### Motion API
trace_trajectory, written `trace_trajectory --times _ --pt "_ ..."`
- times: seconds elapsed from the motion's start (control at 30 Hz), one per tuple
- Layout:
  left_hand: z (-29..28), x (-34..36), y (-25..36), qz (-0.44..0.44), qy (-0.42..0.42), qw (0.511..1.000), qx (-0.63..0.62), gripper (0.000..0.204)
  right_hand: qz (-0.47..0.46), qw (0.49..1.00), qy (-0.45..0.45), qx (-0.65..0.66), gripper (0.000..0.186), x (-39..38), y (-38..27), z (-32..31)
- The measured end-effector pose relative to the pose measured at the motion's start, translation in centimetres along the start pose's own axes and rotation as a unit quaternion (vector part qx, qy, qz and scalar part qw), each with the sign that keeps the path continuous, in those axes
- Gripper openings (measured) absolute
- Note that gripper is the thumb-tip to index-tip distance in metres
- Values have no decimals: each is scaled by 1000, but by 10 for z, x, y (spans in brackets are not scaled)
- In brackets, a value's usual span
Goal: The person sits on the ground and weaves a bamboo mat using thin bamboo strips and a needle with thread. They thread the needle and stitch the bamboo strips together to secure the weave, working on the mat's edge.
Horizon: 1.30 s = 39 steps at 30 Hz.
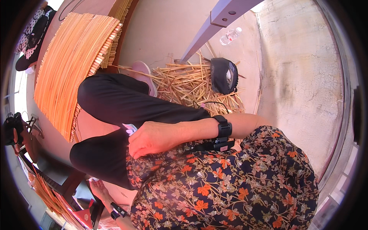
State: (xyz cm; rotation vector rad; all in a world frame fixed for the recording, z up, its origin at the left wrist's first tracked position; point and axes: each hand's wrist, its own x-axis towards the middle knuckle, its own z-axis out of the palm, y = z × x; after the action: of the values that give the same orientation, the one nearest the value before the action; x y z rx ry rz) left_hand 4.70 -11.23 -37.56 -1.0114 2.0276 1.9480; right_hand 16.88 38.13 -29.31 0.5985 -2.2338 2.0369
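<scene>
My right hand point(151, 138) is closed over my lap, with a black band on its wrist. From its fingers sticks out a crumpled, pale bluish-white piece of paper or cloth point(130, 128). Lower down, beside my other thigh, my left hand point(100, 189) has its fingers mostly stretched out; it also has a dark wristband. A small white bit shows at its fingertips, too small to name. In front of my knees stands a broad panel of tightly packed straw-coloured stalks point(76, 65), its cut ends forming one edge. Neither hand touches it.
Loose cut stalks point(180, 82) litter the floor beside my pink shoe point(143, 74). A black bag point(224, 75) lies on them. Nearby are a purple-grey metal post point(214, 28), a clear plastic bottle point(230, 36) and a stained wall point(299, 76). More stalks point(48, 189) lie at lower left.
</scene>
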Motion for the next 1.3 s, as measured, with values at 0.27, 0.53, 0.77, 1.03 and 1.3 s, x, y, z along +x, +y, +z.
trace_trajectory --times 0.27,0.53,0.77,1.03,1.3 --pt "28 -44 49 100 -22 992 -74 29 -2 999 27 31 13 -4 -1 9" --pt "98 -117 98 179 -259 945 -83 39 5 998 40 39 12 -4 -4 9" --pt "174 -189 100 135 -369 914 -97 44 -7 998 46 35 13 -4 -7 12" --pt "205 -189 87 36 -430 885 -175 46 14 999 18 29 11 5 -6 14" --pt "186 -177 83 74 -406 906 -97 36 200 975 22 93 11 12 -11 4"
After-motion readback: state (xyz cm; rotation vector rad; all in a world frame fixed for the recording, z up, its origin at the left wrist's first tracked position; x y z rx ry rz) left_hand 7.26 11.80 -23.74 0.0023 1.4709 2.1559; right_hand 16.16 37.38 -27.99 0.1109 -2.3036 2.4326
